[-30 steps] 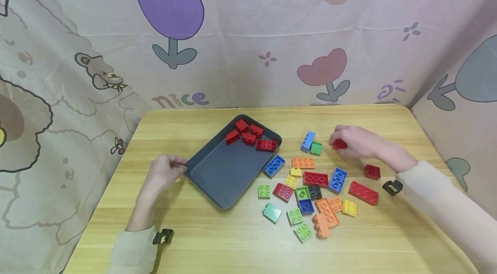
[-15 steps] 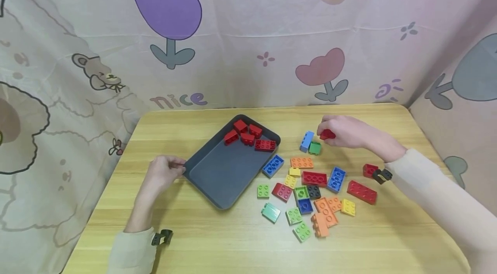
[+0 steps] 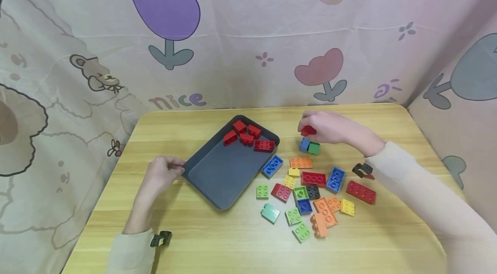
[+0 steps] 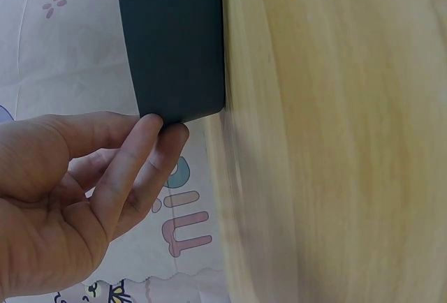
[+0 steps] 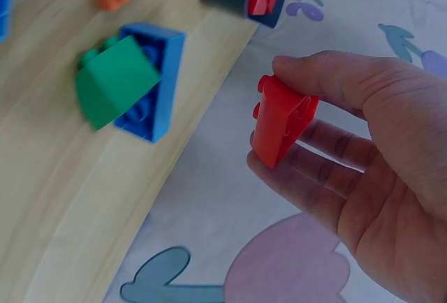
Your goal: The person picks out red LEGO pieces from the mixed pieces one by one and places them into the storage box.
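A red toy building brick [image 5: 279, 121] with a slanted side is pinched between the thumb and fingertips of my right hand [image 3: 328, 126]. That hand is raised off the table, above a blue brick [image 3: 304, 144] and a green brick [image 3: 314, 149] that touch each other. My left hand [image 3: 161, 174] pinches the left corner of a dark grey tray [image 3: 221, 174]; in the left wrist view, thumb and fingers meet at its edge. Several red bricks [image 3: 264, 146] lie in the far end of the tray.
Several loose bricks lie right of the tray, among them a blue brick [image 3: 272, 166], a red brick [image 3: 313, 178], an orange brick [image 3: 320, 225] and a long red brick [image 3: 361, 192]. A patterned cloth [image 3: 240, 49] hangs behind the wooden table [image 3: 217, 244].
My right hand has moved left and away from me with the red brick, from beside the blue and green bricks to above them. My left hand stays at the tray corner.
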Available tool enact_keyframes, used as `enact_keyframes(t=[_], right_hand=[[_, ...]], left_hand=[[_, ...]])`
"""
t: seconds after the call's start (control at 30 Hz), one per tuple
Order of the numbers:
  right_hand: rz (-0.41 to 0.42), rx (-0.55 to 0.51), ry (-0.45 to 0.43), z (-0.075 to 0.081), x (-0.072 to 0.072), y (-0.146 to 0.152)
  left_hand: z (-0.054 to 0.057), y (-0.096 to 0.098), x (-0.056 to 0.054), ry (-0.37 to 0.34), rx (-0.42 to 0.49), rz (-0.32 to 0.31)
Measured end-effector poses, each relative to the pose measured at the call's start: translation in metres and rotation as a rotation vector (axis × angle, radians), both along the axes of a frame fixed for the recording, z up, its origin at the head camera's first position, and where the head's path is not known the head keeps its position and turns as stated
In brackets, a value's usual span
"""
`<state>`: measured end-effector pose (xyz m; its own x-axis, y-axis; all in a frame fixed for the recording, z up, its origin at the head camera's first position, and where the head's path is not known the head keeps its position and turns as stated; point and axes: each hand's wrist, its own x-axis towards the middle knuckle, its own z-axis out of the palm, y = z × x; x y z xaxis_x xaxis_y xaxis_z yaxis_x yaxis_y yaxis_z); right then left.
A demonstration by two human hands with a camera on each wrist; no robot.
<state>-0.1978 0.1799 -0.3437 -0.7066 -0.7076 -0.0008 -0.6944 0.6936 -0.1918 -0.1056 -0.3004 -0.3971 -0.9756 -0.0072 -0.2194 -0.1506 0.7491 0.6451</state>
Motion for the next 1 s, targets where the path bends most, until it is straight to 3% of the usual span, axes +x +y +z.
enact_keyframes(t=[0.47,1.0], right_hand=[[0.062,-0.018,-0.015,0.009,-0.009,-0.042],[0.121,-0.027,-0.014,0.009,-0.015,-0.090]], left_hand=[[-0.001,0.001,0.000,0.010,-0.005,-0.003],[-0.002,-0.001,-0.001,0.011,-0.017,-0.002]])
